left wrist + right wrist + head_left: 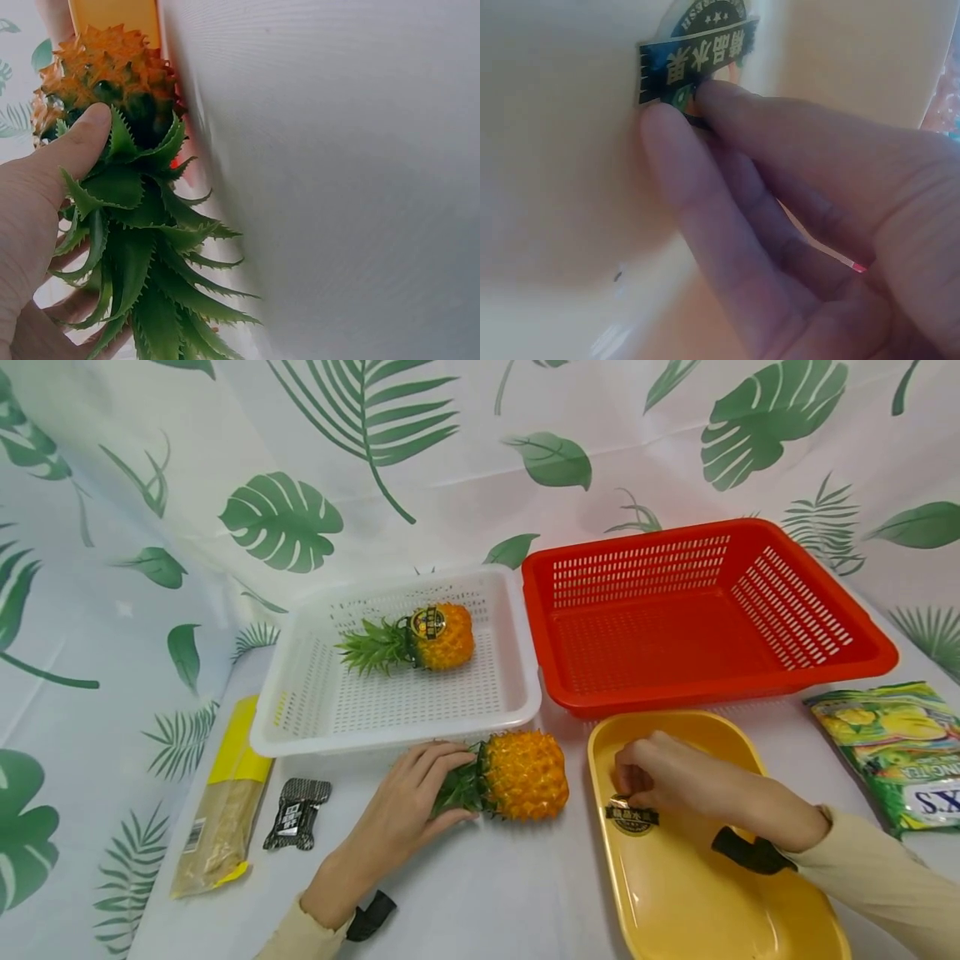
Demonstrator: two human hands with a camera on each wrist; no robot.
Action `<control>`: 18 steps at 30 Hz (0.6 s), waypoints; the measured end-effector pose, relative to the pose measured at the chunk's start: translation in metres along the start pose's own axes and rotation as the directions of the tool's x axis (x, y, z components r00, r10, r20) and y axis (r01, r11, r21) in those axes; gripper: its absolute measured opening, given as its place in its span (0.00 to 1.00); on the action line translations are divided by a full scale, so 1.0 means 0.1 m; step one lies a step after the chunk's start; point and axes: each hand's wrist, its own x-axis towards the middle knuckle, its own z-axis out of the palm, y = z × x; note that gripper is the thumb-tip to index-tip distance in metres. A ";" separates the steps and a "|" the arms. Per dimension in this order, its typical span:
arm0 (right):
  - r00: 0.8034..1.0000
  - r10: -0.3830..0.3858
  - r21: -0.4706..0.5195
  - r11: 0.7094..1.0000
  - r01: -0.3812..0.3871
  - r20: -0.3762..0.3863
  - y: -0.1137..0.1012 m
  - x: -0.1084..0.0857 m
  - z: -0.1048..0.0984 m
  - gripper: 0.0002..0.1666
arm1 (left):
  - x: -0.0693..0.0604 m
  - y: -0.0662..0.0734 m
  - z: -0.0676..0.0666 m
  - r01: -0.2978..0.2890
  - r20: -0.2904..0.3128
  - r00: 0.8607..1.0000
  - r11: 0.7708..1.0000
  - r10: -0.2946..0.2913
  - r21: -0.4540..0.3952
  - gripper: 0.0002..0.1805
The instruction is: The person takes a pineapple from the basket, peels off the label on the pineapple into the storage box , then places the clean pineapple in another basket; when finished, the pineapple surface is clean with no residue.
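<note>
My left hand [405, 797] grips a small orange pineapple [527, 775] by its green leaves, low over the white table. In the left wrist view the thumb lies across the base of the leaves [131, 259], with the other fingers behind them. Inside a yellow tray [693, 897], my right hand [678, 777] has its thumb and a fingertip at the edge of a black and gold label sticker [632, 817]. The right wrist view shows them pinching the sticker [694, 64] close to the tray's wall; the exact grip is partly hidden.
A white basket [315, 735] holds a second pineapple [446, 639] bearing a similar sticker. Right of it stands a red basket [660, 635]. A black packet [297, 814] and a yellow-topped bag [225, 802] lie at left, a green and yellow bag [892, 752] at right.
</note>
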 end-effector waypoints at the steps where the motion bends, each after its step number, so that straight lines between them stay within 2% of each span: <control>1: 1.000 0.000 -0.006 1.000 0.000 0.000 0.00 0.01 0.00 0.19 | 0.00 0.00 0.00 0.000 -0.001 1.000 1.000 0.000 0.000 0.39; 10: 1.000 0.010 -0.038 0.999 -0.009 0.008 -0.04 0.04 -0.01 0.18 | -0.01 0.00 0.01 0.001 -0.004 1.000 1.000 -0.001 -0.007 0.39; 18: 0.999 -0.049 -0.073 0.996 0.048 -0.009 -0.03 0.03 0.00 0.19 | 0.00 -0.01 0.01 0.000 -0.009 1.000 1.000 0.000 -0.011 0.39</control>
